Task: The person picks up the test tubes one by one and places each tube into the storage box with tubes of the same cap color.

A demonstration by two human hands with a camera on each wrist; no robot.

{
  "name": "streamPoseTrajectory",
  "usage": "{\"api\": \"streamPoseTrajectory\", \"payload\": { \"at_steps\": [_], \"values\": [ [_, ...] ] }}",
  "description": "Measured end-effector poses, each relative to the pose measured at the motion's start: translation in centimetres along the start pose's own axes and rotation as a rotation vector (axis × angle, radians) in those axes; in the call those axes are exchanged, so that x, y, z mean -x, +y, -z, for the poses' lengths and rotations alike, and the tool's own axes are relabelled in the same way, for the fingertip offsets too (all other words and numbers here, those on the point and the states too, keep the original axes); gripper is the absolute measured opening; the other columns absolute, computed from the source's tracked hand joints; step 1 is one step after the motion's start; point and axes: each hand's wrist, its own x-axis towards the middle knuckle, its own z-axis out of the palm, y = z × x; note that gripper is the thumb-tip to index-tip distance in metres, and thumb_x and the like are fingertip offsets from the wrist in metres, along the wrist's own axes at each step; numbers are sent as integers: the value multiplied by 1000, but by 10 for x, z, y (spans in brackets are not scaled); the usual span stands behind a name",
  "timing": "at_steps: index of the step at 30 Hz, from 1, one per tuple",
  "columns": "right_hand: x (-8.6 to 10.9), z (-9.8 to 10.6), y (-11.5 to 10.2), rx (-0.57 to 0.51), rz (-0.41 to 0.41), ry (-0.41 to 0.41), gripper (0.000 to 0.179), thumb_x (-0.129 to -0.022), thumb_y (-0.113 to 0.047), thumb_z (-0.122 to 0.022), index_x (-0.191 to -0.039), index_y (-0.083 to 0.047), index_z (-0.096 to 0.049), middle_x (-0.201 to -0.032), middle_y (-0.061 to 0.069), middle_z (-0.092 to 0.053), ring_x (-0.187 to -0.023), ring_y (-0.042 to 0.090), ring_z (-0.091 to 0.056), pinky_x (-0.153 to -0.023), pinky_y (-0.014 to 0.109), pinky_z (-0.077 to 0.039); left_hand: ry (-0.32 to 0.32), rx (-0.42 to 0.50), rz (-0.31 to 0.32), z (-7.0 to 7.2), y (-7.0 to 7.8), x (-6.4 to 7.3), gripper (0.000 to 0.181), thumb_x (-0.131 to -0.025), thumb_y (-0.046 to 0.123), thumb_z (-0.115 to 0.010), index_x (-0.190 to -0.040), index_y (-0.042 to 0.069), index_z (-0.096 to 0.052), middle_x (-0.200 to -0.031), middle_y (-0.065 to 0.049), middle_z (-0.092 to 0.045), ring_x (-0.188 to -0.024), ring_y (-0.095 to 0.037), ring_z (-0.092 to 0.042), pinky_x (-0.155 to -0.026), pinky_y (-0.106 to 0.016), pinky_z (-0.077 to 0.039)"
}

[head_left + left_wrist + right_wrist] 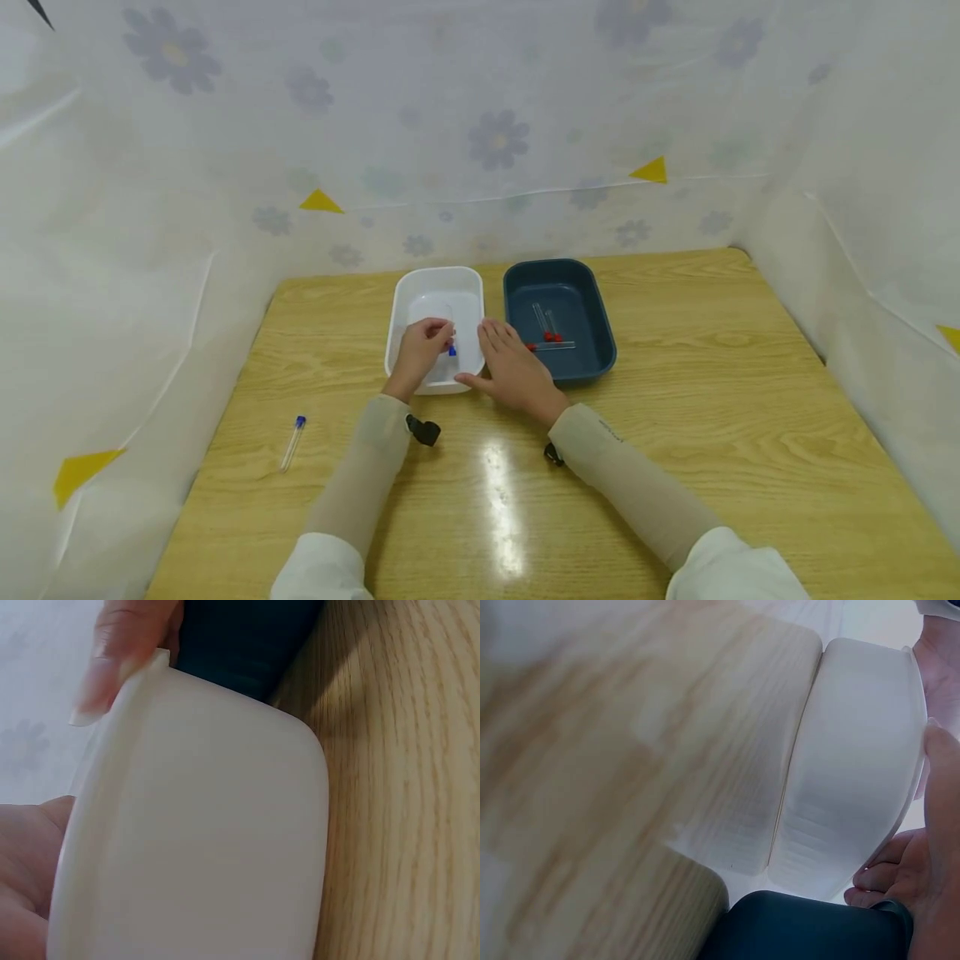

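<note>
My left hand (422, 354) is over the white tray (435, 388), thumb and forefinger pinched together. At their tips is a small clear tube with a blue cap (452, 351), mostly covered by the fingers. My right hand (517, 371) rests on the white tray's near right corner. Its fingers lie straight along the right rim, and its thumb (97, 690) reaches over the near rim. In the right wrist view, the fingertips (874, 881) touch the outer side of the white tray.
Close by on the right, a dark blue tray (606, 342) holds several clear tubes with red caps (555, 337). A clear tube with a blue cap (292, 443) lies on the wooden table (675, 467) at the left. Patterned white sheeting (450, 125) surrounds the table's back and sides.
</note>
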Motion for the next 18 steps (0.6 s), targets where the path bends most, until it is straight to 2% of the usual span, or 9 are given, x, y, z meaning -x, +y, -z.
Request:
{"api": "streamPoseTrajectory", "payload": {
  "at_steps": [5,11,18],
  "values": [
    [0,0,0,-4,-3,0,98,-85,-75,-24,-148,-1,-11,-154,14,-9,-141,21,0,-112,35,2,-19,-9,59,-1,-2,-2,29,-93,23,-57,-108,-1,-63,-98,-12,-65,-84,-19,-64,-75,-26,-53],
    [0,0,0,4,-6,-2,99,-84,-76,-23,-148,-1,-12,-154,13,-8,-141,21,0,-112,35,2,-80,-30,145,-1,-2,-5,31,-93,23,-57,-112,-1,-61,-102,-13,-64,-89,-21,-63,-78,-27,-52],
    [0,0,-1,-8,-10,1,99,-84,-76,-23,-148,-1,-12,-154,14,-10,-141,21,-1,-112,35,2,-128,-89,233,-3,-5,-13,30,-94,24,-57,-111,1,-64,-99,-10,-64,-88,-18,-63,-78,-27,-52]
  ]
}}
